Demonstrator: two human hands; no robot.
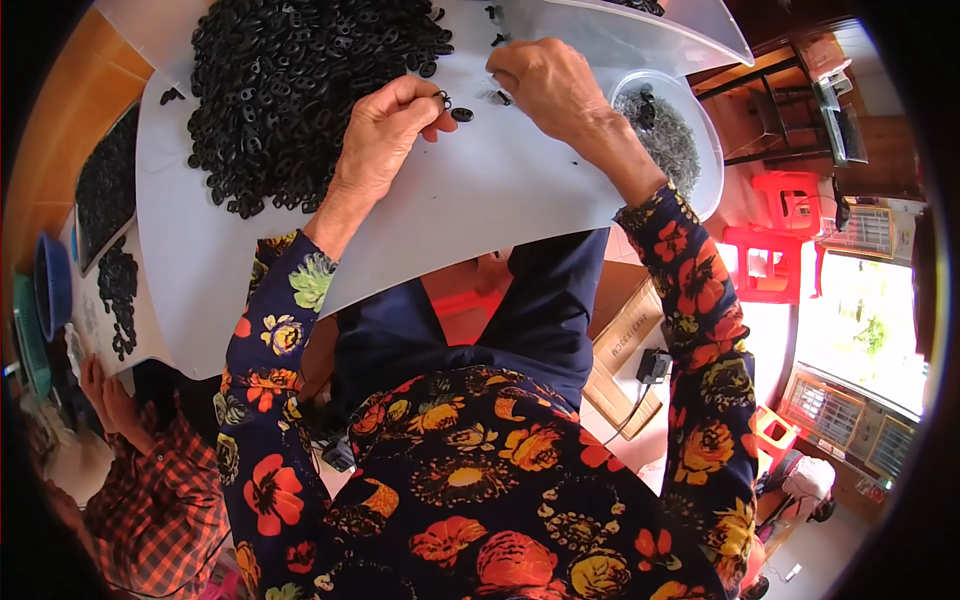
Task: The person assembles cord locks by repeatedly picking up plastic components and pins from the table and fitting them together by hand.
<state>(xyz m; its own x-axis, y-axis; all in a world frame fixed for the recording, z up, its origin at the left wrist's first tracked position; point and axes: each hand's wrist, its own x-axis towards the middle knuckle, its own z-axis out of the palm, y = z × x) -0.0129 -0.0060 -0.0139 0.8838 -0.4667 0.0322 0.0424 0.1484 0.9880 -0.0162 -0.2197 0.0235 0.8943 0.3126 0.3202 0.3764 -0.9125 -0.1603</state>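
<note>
My left hand (385, 130) is closed in a pinch on a small black two-holed oval piece (444, 99). Just beyond its fingertips is another black oval piece (461, 115); whether it touches the fingers is unclear. My right hand (553, 88) is bent over the table to the right, fingers pressed together, and what they hold, if anything, is hidden. Below those fingers is a small black part (504, 98). A large heap of black oval pieces (300, 95) lies left of my left hand, on the pale table (470, 200).
Beside my right forearm stands a clear round tub (712, 165) with small translucent pieces and some black ones. A translucent bin (640, 35) is at the far edge. At left, a person in a checked shirt (160, 510) sits near a blue bowl (50, 285). Red stools (765, 265) stand right.
</note>
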